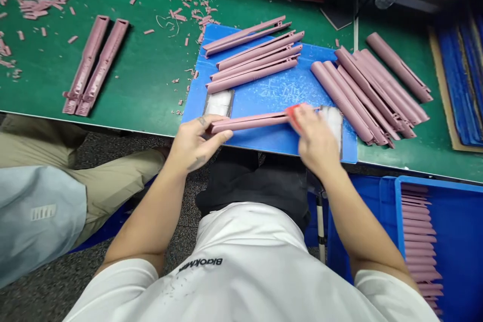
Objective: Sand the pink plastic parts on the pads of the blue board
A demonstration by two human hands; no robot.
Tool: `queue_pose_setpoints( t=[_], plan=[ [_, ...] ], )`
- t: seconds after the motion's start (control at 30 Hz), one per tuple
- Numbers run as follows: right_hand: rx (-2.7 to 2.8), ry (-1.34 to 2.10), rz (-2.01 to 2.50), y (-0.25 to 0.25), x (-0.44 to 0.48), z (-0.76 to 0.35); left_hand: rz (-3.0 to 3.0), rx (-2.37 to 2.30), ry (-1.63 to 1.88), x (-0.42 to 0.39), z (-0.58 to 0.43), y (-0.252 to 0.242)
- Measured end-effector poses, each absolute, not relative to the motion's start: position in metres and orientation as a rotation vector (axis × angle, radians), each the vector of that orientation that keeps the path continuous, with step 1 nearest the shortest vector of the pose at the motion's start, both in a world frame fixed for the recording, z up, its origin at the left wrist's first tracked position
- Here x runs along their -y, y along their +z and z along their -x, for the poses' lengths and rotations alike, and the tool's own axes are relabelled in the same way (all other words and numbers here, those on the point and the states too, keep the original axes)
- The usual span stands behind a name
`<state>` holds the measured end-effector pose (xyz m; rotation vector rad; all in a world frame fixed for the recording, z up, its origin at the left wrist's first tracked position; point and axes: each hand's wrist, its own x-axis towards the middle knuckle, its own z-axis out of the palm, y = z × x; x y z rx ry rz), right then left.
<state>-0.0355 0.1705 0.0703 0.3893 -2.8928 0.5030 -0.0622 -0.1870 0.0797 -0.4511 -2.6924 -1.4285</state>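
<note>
A long pink plastic shell (252, 122) lies level above the near edge of a blue board (260, 140). My left hand (196, 143) is closed round its left end, thumb along the near side. Blurred by motion, my right hand (319, 138) is at the shell's right end. Its fingers press a small flat red piece (295, 116) against the shell; its exact kind does not show. Farther back on the board rest several similar pink shells (256, 73). To the right of my right hand more pink shells (343, 100) lie side by side.
Two pink shells (90, 65) lie on the green table (158, 75) at left, among scattered pink scraps (41, 7). A blue crate (400, 211) of stacked pink shells stands low right. Blue boards (462, 80) lean at far right. Another person's leg (116, 168) is at left.
</note>
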Motion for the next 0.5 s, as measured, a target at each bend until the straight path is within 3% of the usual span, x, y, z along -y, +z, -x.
queue_pose_setpoints(
  t=[0.1,0.33,0.5],
  plan=[
    [2.771,0.5,-0.088,0.055,-0.206,0.031,0.522,2.716,-1.225,0.207,0.099,0.077],
    [2.446,0.665,0.016,0.038,-0.237,0.01,0.56,2.74,-0.52,0.212,0.149,0.069],
    [2.367,0.713,-0.045,0.04,-0.229,0.011,0.674,2.792,-0.466,0.179,0.171,0.071]
  ],
)
